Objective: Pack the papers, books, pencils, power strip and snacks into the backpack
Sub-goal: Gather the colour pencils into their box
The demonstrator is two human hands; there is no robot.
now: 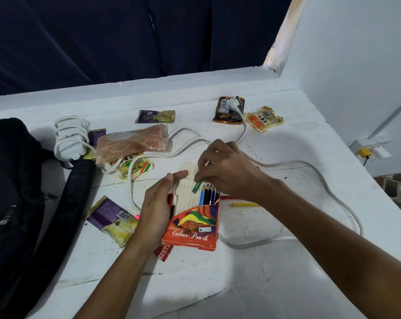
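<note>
A green pencil [197,186] is pinched in the right hand [227,168], fingers curled tight around it, with its tip angled down over the open tray of the pencil box [192,223]. A handful of blue and dark pencils [208,195] are already seated in the tray just below that grip. The box is steadied by the left hand [156,204], laid flat along its left edge with fingers straight, so nothing is really gripped there. A yellow pencil [244,204] is seen lying on the table [252,284] just under the right wrist. The power strip [70,139] is parked well off to the left of both hands, wrapped in part of its own cord [321,178], the rest of which loops around behind the right hand. Snack packets [113,221] are scattered around, one just left of the left hand, others further back. The black backpack [13,203] is slumped at the far left, well apart from the hands.
</note>
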